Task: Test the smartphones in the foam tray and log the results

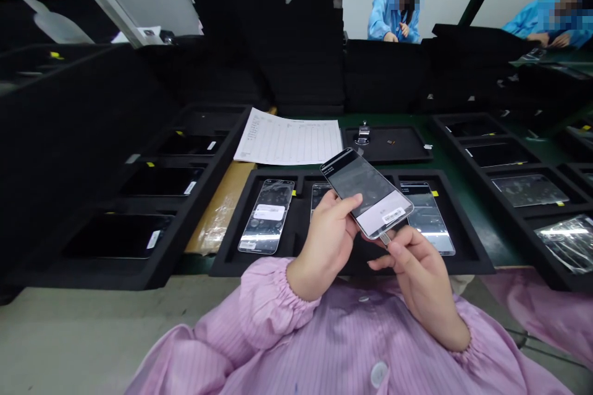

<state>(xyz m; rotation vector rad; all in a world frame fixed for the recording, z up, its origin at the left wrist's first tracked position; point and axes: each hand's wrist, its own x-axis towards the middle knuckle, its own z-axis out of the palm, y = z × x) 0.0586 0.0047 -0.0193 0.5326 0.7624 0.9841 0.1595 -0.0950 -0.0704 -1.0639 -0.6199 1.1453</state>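
Observation:
My left hand (327, 241) grips a smartphone (356, 182) from its left side, thumb on the front. The phone is tilted, with a lit grey and white screen and a small barcode label near its lower end. At that end, my right hand (419, 278) pinches a small silvery plug-like piece (385, 239) against the edge; how far it goes in is hidden. Below lies a black foam tray (231, 247) holding a phone with a lit screen (267, 216) at left, another phone (428, 219) at right, and one partly hidden behind my left hand.
Foam trays with dark phones (162, 181) stand at left; another phone tray (521, 190) is at right. Behind are a printed form (290, 139) and a small black tray (393, 147) with a metal clip-like object (364, 133). Stacked black trays (296, 43) rise beyond. Co-workers sit at the back.

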